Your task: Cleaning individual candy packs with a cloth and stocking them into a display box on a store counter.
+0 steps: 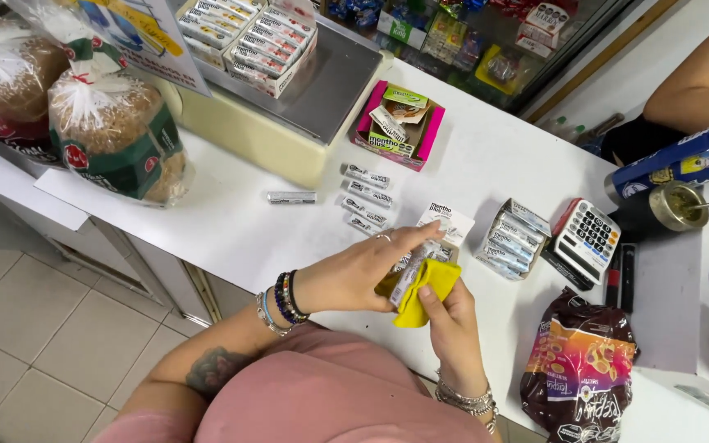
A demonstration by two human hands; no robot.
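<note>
I see my left hand and right hand clamped on a small silver-wrapped candy stick and folded yellow cloth, open pink cardboard box at twelve o'clock.

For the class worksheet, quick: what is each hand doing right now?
Left hand: closed on a small silver packet.
Right hand: closed on a yellow cloth, pressed against the packet.

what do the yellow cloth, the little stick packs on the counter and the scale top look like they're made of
Yellow cloth: soft fabric, probably microfibre; it folds limply in the right hand.
Stick packs: likely glossy foil or plastic wrap; they shine silver-white.
Scale top: looks like brushed steel, dull grey sheen.
</note>
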